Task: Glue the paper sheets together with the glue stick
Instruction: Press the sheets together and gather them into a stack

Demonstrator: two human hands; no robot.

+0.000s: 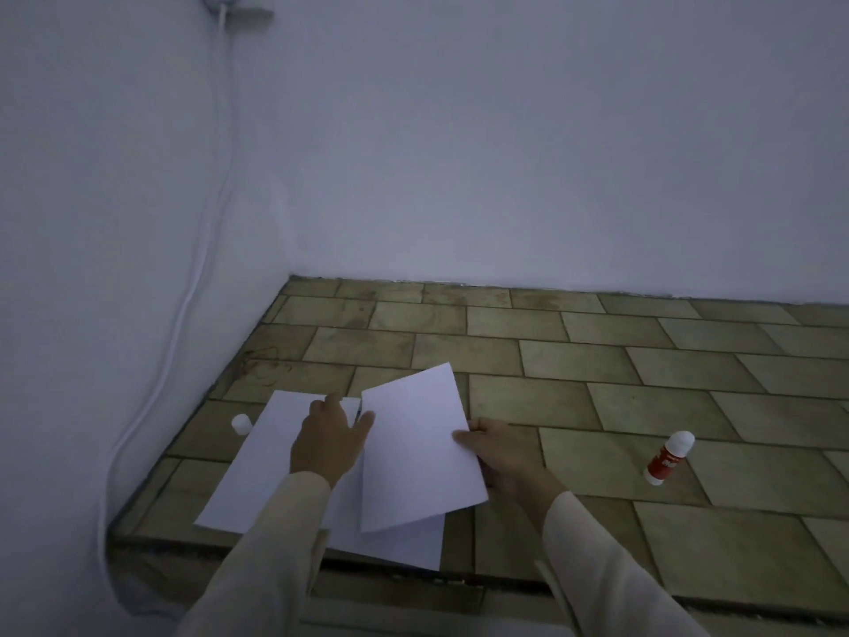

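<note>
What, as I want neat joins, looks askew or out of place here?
The upper sheet sits skewed across the lower sheet, edges not parallel; the right hand pinches its right edge, the left hand meets its left edge. The glue stick lies on its side, far right.

The tiled counter (597,360) meets walls along its back and left edges, so it can be reached only from the front and the right. The front-left corner is crowded. The lower sheet (257,475) lies there with the upper sheet (413,443) overlapping it. The left hand (328,439) rests on the lower sheet, and the right hand (500,457) pinches the upper sheet's right edge. A white cap (241,424) stands in the narrow strip by the left edge. Bare tiles run from the right hand to the glue stick (668,457), which lies well apart, and on to the back edge.
</note>
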